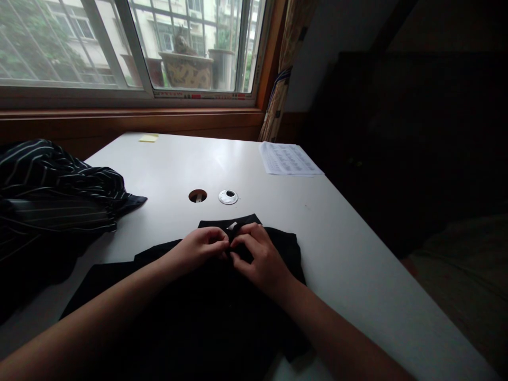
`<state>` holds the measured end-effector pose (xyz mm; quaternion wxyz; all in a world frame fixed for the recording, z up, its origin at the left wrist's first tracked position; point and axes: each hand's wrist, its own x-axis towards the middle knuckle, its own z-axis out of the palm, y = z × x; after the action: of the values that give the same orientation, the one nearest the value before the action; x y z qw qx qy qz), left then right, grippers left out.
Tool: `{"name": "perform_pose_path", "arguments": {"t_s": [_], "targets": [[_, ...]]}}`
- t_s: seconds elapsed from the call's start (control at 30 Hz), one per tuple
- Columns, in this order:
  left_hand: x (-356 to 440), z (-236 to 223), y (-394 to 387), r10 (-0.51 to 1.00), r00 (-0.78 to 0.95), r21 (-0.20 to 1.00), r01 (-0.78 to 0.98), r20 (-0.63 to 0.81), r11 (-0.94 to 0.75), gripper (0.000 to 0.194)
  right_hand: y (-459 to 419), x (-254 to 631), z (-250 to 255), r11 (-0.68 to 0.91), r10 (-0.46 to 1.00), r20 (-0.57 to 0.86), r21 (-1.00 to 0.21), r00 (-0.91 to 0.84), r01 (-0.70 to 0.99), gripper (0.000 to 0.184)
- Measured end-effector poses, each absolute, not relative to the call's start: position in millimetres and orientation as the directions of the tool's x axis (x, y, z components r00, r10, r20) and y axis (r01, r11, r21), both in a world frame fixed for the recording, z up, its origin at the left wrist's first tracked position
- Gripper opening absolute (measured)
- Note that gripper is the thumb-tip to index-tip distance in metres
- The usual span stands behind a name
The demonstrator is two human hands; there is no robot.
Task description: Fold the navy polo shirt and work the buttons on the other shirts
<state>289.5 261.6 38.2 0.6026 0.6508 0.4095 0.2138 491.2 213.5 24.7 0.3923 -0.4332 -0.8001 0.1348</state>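
A black collared shirt (190,317) lies spread on the white table, its collar pointing away from me toward the window. At the front of the collar my left hand (208,244) pinches the dark cloth between thumb and fingers. Close beside it, nearly touching, my right hand (256,254) has its thumb and fingertips curled onto the same spot. A small white label (232,226) shows inside the collar just above the fingertips. The exact bit of cloth, or any button, between the fingers is too dark and small to make out.
A heap of dark striped clothing (59,196) covers the table's left side. Beyond the shirt are an open cable hole (197,196) and a round silver grommet (228,197). Printed papers (291,159) lie at the far right corner, a yellow note (148,138) at the back left.
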Motion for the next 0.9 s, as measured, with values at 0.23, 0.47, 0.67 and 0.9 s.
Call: {"name": "perform_pose_path", "arguments": {"t_s": [0.23, 0.47, 0.67, 0.9], "targets": [[291, 37, 262, 0.797, 0.564, 0.955, 0.294, -0.214, 0.048, 0.030, 215, 493, 24, 0.525, 0.850, 0.445, -0.682, -0.280, 0.509, 0.015], [291, 39, 262, 0.800, 0.567, 0.935, 0.353, -0.199, -0.017, 0.029, 217, 496, 21, 0.517, 0.856, 0.436, -0.714, -0.279, 0.473, 0.014], [289, 44, 262, 0.781, 0.583, 0.928, 0.372, -0.224, -0.011, 0.025, 216, 497, 22, 0.567, 0.823, 0.478, -0.661, -0.306, 0.492, 0.012], [290, 48, 261, 0.768, 0.547, 0.941, 0.236, -0.334, 0.241, 0.032, 214, 496, 25, 0.678, 0.724, 0.580, -0.501, -0.372, 0.538, 0.015]]}}
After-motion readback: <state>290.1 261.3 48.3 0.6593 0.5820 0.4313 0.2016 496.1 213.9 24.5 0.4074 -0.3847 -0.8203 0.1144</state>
